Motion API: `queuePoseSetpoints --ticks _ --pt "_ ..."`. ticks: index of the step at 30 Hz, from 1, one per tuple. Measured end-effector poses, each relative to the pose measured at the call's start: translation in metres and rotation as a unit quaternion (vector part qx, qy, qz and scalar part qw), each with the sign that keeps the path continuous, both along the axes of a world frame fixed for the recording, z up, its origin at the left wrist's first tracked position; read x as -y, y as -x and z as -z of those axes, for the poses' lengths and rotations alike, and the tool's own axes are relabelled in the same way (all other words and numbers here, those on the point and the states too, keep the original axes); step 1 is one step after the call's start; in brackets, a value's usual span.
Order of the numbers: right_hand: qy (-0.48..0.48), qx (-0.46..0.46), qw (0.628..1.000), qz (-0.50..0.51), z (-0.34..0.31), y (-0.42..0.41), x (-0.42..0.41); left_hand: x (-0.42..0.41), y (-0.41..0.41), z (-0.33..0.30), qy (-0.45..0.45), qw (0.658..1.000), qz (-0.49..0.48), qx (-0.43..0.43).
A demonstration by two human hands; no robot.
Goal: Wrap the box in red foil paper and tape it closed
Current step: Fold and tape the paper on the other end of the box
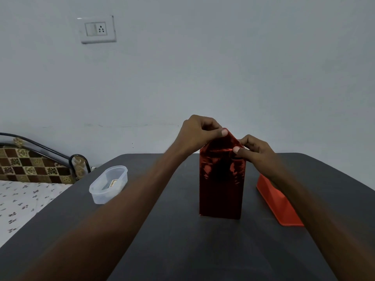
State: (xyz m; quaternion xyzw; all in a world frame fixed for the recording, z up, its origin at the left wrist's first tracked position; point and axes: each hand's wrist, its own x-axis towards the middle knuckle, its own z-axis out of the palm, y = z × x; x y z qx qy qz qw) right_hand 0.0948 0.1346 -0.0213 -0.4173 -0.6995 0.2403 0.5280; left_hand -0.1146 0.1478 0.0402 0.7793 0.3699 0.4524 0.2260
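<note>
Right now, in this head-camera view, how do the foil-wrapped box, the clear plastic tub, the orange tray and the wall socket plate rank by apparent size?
1. Foil-wrapped box, standing upright, clearly largest.
2. Orange tray and clear plastic tub: look similar; an arm hides part of the tray, so unranked.
3. Wall socket plate, smallest, though it is farthest away.

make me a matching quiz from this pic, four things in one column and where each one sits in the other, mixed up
Things
1. foil-wrapped box
2. clear plastic container
3. orange plastic object
4. wall socket

Places
a. on the wall, upper left of the view
b. standing upright at the middle of the table, both hands at its top
c. on the table to the left of the box, near the table's edge
d. on the table to the right of the box, partly behind the right forearm

Pairs: 1-b, 2-c, 3-d, 4-a
</note>
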Motion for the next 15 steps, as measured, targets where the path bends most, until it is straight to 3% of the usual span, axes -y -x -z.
queuePoseSetpoints --ticks 15 --pt "-0.037 -0.011 0.997 0.065 0.007 0.005 -0.009 -0.044 -0.016 0.01 0.073 0.996 -0.053 -0.011"
